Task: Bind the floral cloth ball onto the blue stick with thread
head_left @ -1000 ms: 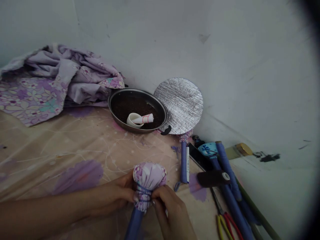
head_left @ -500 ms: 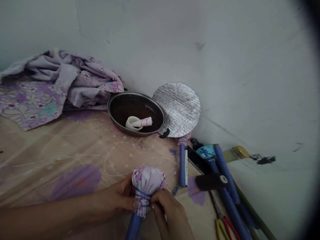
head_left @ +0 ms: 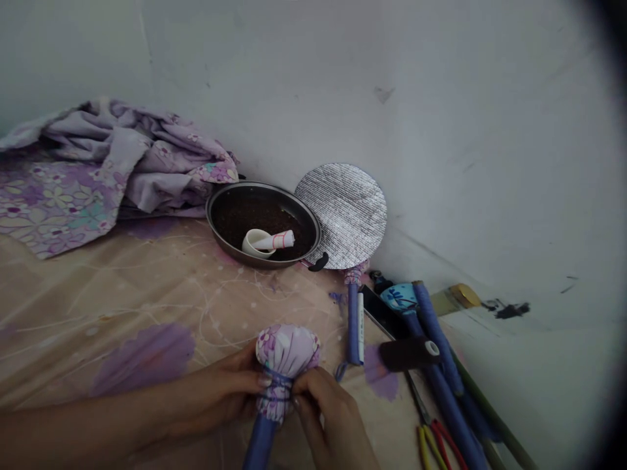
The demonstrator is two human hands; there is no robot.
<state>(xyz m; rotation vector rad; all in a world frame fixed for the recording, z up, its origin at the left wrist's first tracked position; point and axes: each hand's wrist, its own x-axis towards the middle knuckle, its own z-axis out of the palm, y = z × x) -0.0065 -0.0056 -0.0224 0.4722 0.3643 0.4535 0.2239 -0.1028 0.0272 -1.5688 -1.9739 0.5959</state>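
Note:
A round bundle of white-and-purple floral cloth sits on the end of a blue rod. Blue thread binds its gathered neck. My left hand comes in from the left and pinches that neck. My right hand grips it from the other side, with its fingers against the thread. Both hands hide part of the binding, and the rod's lower end runs out of view.
A dark pan holds brown grains and a white cup. Beside it lean a foil-covered disc on a handle and a white marker. Blue rods and red-and-yellow-handled pliers lie right. Crumpled floral cloth lies left.
The whole scene has drifted slightly left in the view. Both hands stay on the bundle's neck, and the bundle keeps its place between them.

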